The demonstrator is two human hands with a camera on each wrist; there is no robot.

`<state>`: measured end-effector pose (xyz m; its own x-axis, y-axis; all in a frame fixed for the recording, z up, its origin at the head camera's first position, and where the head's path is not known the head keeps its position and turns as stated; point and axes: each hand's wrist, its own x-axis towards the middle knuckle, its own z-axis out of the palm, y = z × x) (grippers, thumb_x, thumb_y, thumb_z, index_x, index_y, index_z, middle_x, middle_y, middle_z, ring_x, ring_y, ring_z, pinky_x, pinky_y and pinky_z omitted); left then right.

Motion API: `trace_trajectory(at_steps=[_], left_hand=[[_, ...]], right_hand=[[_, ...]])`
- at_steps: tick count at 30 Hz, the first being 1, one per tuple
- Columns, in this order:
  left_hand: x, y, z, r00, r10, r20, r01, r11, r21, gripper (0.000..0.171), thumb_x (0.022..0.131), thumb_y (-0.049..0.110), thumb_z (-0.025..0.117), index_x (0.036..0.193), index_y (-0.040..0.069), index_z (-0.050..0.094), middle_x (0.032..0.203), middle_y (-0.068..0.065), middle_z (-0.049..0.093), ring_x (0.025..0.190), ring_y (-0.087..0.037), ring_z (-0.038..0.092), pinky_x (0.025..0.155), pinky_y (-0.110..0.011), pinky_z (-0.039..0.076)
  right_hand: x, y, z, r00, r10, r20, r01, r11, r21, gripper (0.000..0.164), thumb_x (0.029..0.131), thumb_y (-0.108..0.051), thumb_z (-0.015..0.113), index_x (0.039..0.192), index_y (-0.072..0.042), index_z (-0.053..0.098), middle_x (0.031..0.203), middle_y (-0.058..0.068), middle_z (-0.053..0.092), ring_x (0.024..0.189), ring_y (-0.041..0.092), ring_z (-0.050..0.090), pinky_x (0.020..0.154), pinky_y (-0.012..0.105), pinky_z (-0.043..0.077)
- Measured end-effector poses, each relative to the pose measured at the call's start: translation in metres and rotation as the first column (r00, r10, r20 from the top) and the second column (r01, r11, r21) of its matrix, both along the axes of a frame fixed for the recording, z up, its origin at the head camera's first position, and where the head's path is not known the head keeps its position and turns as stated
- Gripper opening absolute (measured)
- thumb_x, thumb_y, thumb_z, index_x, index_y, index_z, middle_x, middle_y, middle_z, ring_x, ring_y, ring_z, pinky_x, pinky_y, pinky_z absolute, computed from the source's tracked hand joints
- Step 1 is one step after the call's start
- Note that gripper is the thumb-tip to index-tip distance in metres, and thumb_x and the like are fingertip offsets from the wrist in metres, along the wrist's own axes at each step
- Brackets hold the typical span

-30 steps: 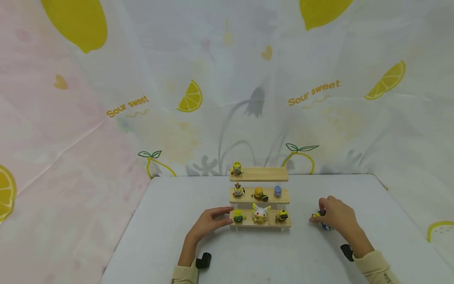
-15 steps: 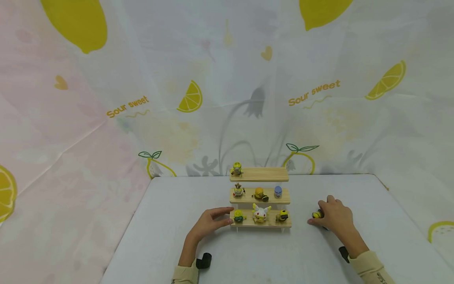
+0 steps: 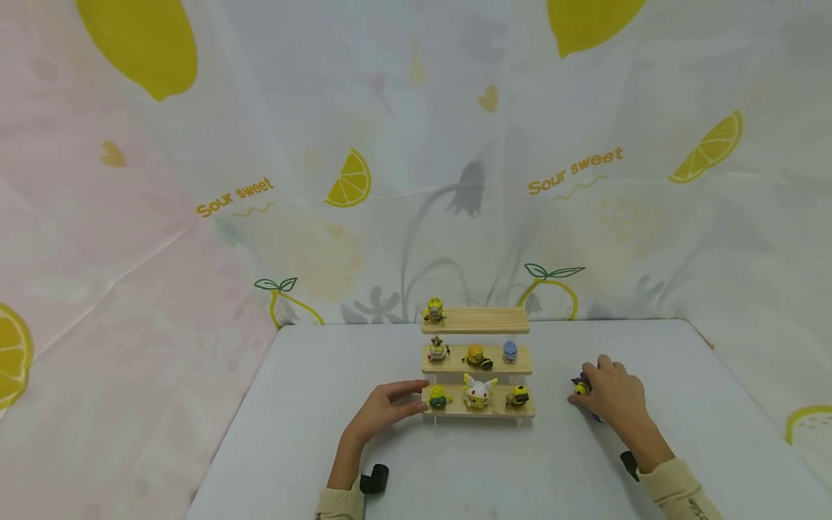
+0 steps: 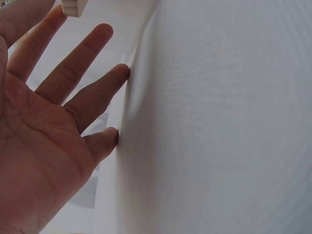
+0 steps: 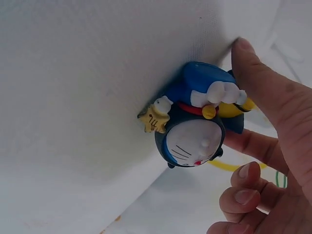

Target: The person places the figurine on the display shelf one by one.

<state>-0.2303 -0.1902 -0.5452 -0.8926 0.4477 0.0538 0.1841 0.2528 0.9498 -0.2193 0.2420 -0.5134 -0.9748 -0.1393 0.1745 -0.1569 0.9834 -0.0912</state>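
Note:
A wooden three-tier display stand [image 3: 481, 412] with small figurines on it stands on the white table. My left hand [image 3: 383, 410] is at the left end of its lowest shelf, fingers extended; in the left wrist view a fingertip meets the corner of the wooden shelf [image 4: 74, 7]. To the right of the stand, my right hand [image 3: 614, 393] holds a yellow-and-dark figurine [image 3: 581, 387] between thumb and fingers, low over the table. A blue-and-white cat figurine [image 5: 194, 139] with a gold star lies tipped beside it in the right wrist view, hiding most of the yellow one.
Atop the stand is one yellow figurine [image 3: 434, 310] at the left. The middle shelf bears a hatted figurine [image 3: 438, 350], an orange one [image 3: 477, 354] and a blue one [image 3: 510, 352]. Below are a green-yellow [image 3: 438, 396], a white [image 3: 477, 391] and a yellow-black figurine [image 3: 518, 395].
My right hand has shifted slightly and the yellow figurine in its fingers has turned, now showing a dark part on top. My left hand stays at the shelf end.

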Motion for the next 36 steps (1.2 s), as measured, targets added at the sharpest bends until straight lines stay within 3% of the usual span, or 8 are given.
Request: trace_trajectory(at_steps=[5,13,29,36], left_hand=[[0.000,0.000,0.000,1.000,-0.002,0.002,0.002,1.000,0.002,0.044,0.089,0.021,0.076,0.130,0.010,0.065,0.132,-0.003,0.063,0.131,-0.024,0.049,0.111,-0.048,0.036],[0.001,0.000,0.002,1.000,-0.003,-0.001,0.003,1.000,0.000,0.044,0.089,0.021,0.076,0.131,0.010,0.065,0.132,-0.004,0.062,0.131,-0.025,0.049,0.111,-0.049,0.036],[-0.001,0.000,0.000,1.000,-0.009,0.001,0.009,1.000,0.008,0.043,0.089,0.021,0.076,0.130,0.012,0.065,0.132,-0.002,0.063,0.130,-0.023,0.050,0.111,-0.046,0.036],[0.000,0.000,0.001,1.000,-0.004,0.004,0.004,1.000,0.002,0.043,0.089,0.021,0.076,0.130,0.013,0.066,0.132,-0.001,0.062,0.131,-0.022,0.049,0.111,-0.045,0.036]], right_hand=[[0.000,-0.001,0.000,1.000,0.005,-0.008,-0.005,1.000,0.000,0.050,0.069,-0.035,0.090,0.094,0.000,0.064,0.076,0.006,0.041,0.065,0.022,0.044,0.047,0.034,0.040],[0.002,-0.002,0.001,0.998,0.022,-0.056,-0.024,0.999,-0.038,0.037,0.078,-0.027,0.085,0.094,0.000,0.066,0.077,0.006,0.042,0.065,0.021,0.044,0.047,0.034,0.038],[0.003,0.007,0.005,1.000,0.003,0.024,0.001,0.985,-0.172,0.034,0.092,-0.029,0.071,0.101,0.003,0.067,0.079,0.006,0.046,0.063,0.018,0.040,0.045,0.029,0.036],[0.007,0.007,0.019,0.999,0.023,0.040,-0.013,0.970,-0.242,0.038,0.097,-0.033,0.064,0.108,0.004,0.066,0.087,0.010,0.051,0.064,0.017,0.044,0.047,0.031,0.040]])
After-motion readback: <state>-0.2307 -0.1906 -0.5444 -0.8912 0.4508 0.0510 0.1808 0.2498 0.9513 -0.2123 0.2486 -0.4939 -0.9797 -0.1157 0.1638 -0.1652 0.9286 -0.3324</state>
